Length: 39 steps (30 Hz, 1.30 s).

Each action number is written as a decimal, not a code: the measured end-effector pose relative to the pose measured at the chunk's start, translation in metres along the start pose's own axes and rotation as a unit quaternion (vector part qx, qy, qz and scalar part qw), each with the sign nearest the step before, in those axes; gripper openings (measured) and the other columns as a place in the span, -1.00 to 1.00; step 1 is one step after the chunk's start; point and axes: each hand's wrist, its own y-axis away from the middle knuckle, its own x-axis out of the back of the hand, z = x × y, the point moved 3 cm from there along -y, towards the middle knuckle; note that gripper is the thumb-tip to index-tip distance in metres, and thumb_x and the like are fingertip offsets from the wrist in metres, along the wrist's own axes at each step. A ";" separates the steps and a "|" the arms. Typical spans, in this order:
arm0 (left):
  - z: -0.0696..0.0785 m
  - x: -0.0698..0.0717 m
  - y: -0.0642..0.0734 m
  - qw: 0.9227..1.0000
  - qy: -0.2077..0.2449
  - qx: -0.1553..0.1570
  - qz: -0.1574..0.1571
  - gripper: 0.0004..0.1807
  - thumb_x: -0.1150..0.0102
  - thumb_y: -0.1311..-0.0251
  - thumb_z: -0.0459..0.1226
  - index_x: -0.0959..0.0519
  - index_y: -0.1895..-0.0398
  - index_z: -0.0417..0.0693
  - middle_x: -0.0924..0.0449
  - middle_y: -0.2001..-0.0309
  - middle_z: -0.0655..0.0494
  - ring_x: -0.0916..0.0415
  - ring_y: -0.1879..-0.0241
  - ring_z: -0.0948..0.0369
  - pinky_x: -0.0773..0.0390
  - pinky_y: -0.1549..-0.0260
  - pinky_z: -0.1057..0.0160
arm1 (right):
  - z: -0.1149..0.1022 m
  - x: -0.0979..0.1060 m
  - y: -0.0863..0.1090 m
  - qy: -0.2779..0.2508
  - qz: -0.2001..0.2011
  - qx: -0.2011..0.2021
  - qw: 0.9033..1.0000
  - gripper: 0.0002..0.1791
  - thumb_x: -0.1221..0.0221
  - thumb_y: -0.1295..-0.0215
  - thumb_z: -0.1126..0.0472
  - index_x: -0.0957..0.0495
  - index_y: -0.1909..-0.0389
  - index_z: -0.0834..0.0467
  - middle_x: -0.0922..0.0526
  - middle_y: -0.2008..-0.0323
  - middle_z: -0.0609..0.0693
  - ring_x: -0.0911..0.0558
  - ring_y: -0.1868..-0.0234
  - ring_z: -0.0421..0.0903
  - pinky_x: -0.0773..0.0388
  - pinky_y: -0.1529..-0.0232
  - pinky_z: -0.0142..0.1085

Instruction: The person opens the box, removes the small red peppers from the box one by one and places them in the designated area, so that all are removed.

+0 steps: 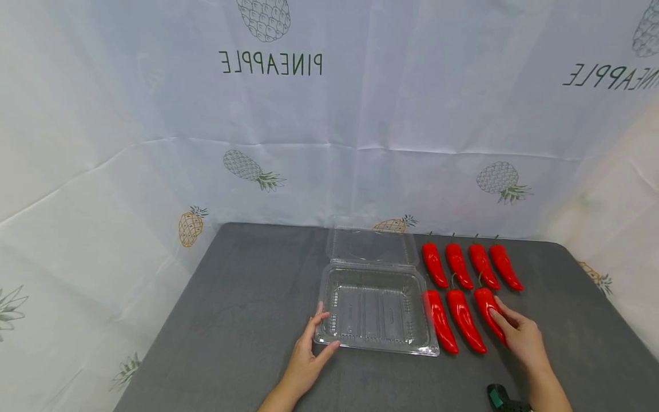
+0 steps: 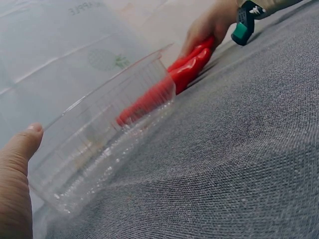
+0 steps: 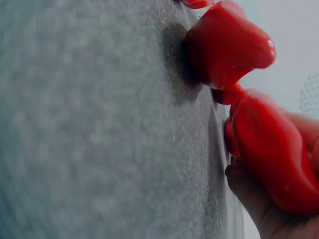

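Note:
A clear plastic clamshell container [image 1: 378, 348] lies with its lid [image 1: 373, 247] laid back behind it. My left hand [image 1: 305, 361] rests at its front left corner, fingers spread and thumb by the front rim; in the left wrist view only the thumb [image 2: 22, 149] shows beside the container wall [image 2: 107, 124]. My right hand [image 1: 526, 337] grips the rightmost red chili pepper [image 1: 486, 306] of the front row, thumb on one side and fingers on the other. In the right wrist view that pepper [image 3: 269, 149] sits between the fingers. Whether it touches the table I cannot tell.
Two more red peppers, one in the middle [image 1: 465, 320] and one against the container's right side [image 1: 441, 326], lie in the front row. Several peppers [image 1: 483, 265] form a back row. The grey cloth-covered table [image 1: 247, 297] meets a pineapple-print curtain [image 1: 319, 183] behind.

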 end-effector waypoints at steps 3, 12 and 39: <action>0.000 0.000 0.000 1.000 0.001 -0.005 0.000 -0.43 -0.23 -0.13 -0.28 -0.33 -0.21 -0.23 -0.11 -0.40 -0.19 -0.01 -0.39 0.17 0.13 -0.26 0.66 | -0.001 -0.001 -0.001 0.036 0.001 -0.003 0.999 -0.25 0.13 -0.32 -0.27 -0.02 -0.39 0.07 -0.05 -0.34 0.41 -0.06 -0.34 0.40 -0.09 -0.23 0.28; 0.000 0.000 0.000 1.000 -0.002 -0.003 0.000 -0.43 -0.23 -0.13 -0.28 -0.33 -0.21 -0.23 -0.12 -0.39 -0.19 -0.02 -0.39 0.13 0.13 -0.26 0.66 | -0.006 -0.003 0.001 0.079 -0.005 0.012 0.997 -0.24 0.13 -0.35 -0.24 -0.01 -0.39 0.13 -0.06 -0.31 0.45 -0.07 -0.31 0.45 -0.06 -0.21 0.32; 0.005 -0.001 -0.001 1.000 -0.016 0.007 0.012 -0.43 -0.26 -0.04 -0.40 -0.35 -0.17 -0.26 -0.15 -0.36 -0.26 -0.08 -0.35 -0.06 0.04 -0.22 0.68 | -0.009 0.004 0.002 0.067 -0.023 0.031 0.997 -0.22 0.32 -0.42 -0.18 0.14 -0.39 0.33 -0.02 -0.34 0.40 -0.03 -0.35 0.41 -0.01 -0.26 0.27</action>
